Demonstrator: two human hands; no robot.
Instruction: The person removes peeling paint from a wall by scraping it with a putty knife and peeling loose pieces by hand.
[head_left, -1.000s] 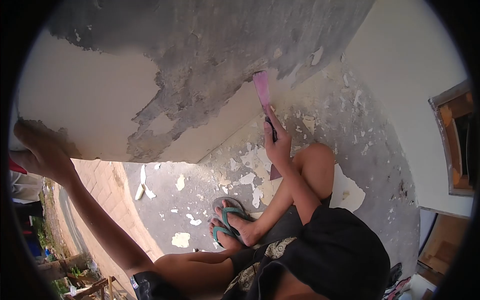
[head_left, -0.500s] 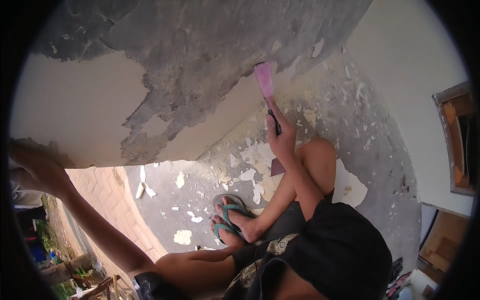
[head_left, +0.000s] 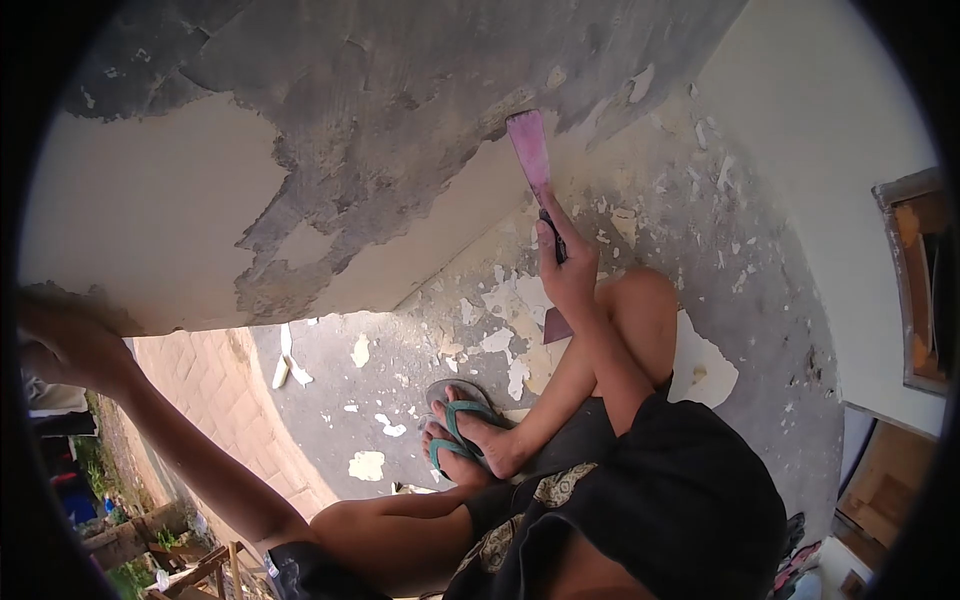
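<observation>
My right hand (head_left: pixel 572 262) is closed around the dark handle of a paint scraper (head_left: pixel 529 148). One finger lies stretched along the handle toward the pink-coated blade. The blade's tip meets the wall (head_left: pixel 400 230) at the ragged line between pale paint and bare grey plaster. At the far left, my left hand (head_left: pixel 75 350) grips the wall's lower edge. Its fingertips fade into the dark border of the view. Flakes of peeled paint (head_left: pixel 497 341) lie on the grey floor below the scraper.
My sandalled feet (head_left: pixel 465 430) and bent knees are close beneath the scraper. A flat dark reddish piece (head_left: pixel 556 325) lies by my right leg. A white wall (head_left: pixel 800 130) with a wooden-framed opening (head_left: pixel 915 280) rises at right. Brick paving (head_left: pixel 215 390) lies beyond the floor at left.
The view has shifted slightly, so the wall and the scraper sit a little higher in it. The scraper stays at nearly the same spot on the wall; both hands keep their hold.
</observation>
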